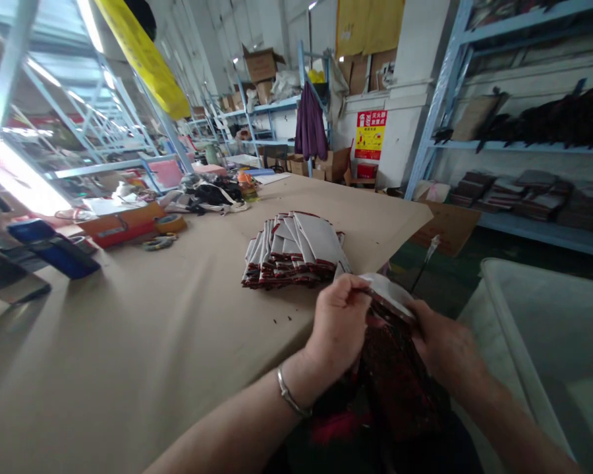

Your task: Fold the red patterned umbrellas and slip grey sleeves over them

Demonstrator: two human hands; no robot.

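My left hand (pixel 340 324), with a silver bangle on its wrist, pinches the left end of a white and dark red fabric piece (pixel 389 296) beyond the table's near edge. The fingers of my right hand (pixel 442 339) are closed on the right end of the same piece. Dark red patterned material (pixel 395 375) hangs below, between my hands. Just past my left hand, a stack of similar white pieces with dark red edges (pixel 296 247) lies on the brown-covered table (pixel 178 329).
A large pale bin (pixel 499 316) stands at the right. Along the table's left side are an orange-red box (pixel 123 227), a tape roll (pixel 170 224), scissors (pixel 159 243), a dark blue object (pixel 59 250) and a cloth heap (pixel 207 194). Blue shelving (pixel 437 112) holds fabric stacks.
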